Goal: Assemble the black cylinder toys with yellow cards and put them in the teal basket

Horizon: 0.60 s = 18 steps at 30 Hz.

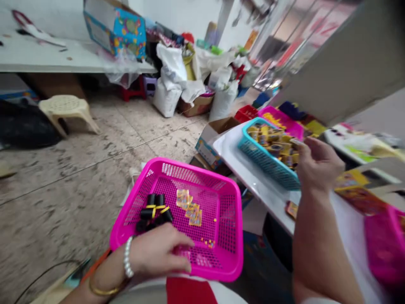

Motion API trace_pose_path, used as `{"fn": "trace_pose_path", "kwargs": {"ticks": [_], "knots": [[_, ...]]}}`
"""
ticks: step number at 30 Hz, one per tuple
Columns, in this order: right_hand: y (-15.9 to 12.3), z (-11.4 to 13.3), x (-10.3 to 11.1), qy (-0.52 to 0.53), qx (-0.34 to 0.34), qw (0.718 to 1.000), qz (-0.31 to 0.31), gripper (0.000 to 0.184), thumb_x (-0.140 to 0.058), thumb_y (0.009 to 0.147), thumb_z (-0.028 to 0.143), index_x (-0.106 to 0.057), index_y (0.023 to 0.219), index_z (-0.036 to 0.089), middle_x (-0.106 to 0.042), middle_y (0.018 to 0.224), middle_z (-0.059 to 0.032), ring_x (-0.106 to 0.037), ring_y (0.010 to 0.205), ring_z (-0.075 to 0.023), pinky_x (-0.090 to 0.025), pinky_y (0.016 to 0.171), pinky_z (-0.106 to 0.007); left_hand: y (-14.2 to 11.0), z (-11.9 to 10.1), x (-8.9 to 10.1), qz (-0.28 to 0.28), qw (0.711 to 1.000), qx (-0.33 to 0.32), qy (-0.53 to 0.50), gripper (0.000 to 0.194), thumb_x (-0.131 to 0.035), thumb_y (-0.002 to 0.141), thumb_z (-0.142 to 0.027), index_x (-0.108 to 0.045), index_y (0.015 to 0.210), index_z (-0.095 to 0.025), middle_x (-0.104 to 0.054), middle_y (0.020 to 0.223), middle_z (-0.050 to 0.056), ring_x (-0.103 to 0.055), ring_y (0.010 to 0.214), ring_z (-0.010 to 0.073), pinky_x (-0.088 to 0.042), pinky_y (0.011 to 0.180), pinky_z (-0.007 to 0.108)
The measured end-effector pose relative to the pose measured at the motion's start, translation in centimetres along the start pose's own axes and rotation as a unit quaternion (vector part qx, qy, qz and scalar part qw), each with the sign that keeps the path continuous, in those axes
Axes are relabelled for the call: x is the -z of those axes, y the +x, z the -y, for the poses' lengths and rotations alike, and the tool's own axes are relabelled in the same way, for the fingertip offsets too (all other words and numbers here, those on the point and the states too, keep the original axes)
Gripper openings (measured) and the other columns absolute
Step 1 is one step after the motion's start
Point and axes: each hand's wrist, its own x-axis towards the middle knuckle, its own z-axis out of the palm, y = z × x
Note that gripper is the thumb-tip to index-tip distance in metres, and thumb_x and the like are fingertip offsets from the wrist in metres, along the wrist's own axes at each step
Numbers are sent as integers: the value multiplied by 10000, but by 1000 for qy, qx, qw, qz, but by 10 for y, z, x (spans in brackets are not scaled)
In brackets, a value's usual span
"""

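Observation:
My left hand [158, 253] lies inside a pink plastic basket [234, 236] on my lap, fingers curled down against its mesh floor. Just beyond the fingers lie black cylinders with yellow bands [153, 211] and a few small orange packets [190, 207]. My right hand [316, 162] is raised over the near end of a teal basket [262, 162] full of small yellow items [278, 145], its fingers pinched on a small pale piece. That basket stands on a white table [249, 177]. A pearl bracelet and a gold bangle circle my left wrist.
More pink baskets [280, 118] [384, 245] sit on the table, with a small packet [291, 209] near its edge. An open cardboard box [211, 139] stands on the floor. A beige stool [66, 109], sacks [177, 84] and a white shelf [63, 57] lie beyond.

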Motion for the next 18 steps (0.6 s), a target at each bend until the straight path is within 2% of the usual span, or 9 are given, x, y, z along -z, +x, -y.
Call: {"fn": "trace_pose_path", "kwargs": {"ticks": [1,2,3,5,6,8,11,13,18], "knots": [[-18,21,-4,47,27,997,58,309,-603,881,357,-688,1124,187,-706,1051,-134,-666,937,-242,-497,826,-362,1,-2,8,-16,999,19,36,124,-741,730,-324,-753,777,-210,-643,626,0,-533,568,153,-359,569,253],[-38,44,-10,85,56,984,144,257,-589,895,348,-697,1080,207,-714,1015,-99,-669,904,-224,-501,814,-349,2,-2,16,-51,995,39,73,154,-678,797,-333,-750,851,-207,-677,700,17,-573,632,166,-381,611,260],[-59,68,-17,104,92,957,255,200,-601,889,340,-711,1008,223,-723,924,-57,-672,818,-202,-508,762,-327,4,-1,23,-102,988,58,99,191,-630,841,-343,-739,916,-206,-700,779,32,-602,699,178,-400,654,268],[-105,110,-37,97,161,859,476,135,-628,871,321,-713,933,236,-712,789,-14,-654,679,-171,-496,638,-281,7,3,33,-214,968,83,96,227,-596,869,-366,-712,974,-202,-714,885,49,-628,785,190,-426,707,278],[-127,127,-50,73,186,822,533,128,-624,878,320,-705,925,233,-708,783,-17,-651,672,-172,-484,614,-275,8,7,37,-248,962,89,75,227,-593,870,-374,-702,970,-201,-713,898,50,-631,791,189,-435,709,278],[-164,145,-78,-2,227,779,584,138,-616,883,309,-680,956,211,-703,866,-59,-655,727,-195,-473,606,-280,10,15,41,-273,958,90,21,214,-601,861,-382,-689,921,-196,-705,863,46,-625,755,182,-445,672,269],[-197,147,-111,-60,244,759,601,115,-581,890,223,-653,971,184,-675,931,-90,-646,765,-201,-459,611,-272,8,29,43,-285,953,95,-37,210,-626,836,-381,-681,871,-180,-692,811,46,-602,692,171,-439,616,255],[-204,141,-121,-52,245,759,601,110,-550,905,205,-649,948,184,-661,922,-81,-636,798,-191,-461,656,-266,7,37,44,-301,947,100,-52,214,-638,825,-378,-679,865,-172,-687,796,47,-590,672,163,-432,596,247],[-206,127,-122,24,244,759,603,95,-598,887,230,-659,945,185,-646,926,-50,-609,860,-173,-455,753,-258,6,45,44,-323,940,94,-54,194,-620,836,-356,-672,869,-172,-679,782,34,-585,658,147,-425,575,233]]}}
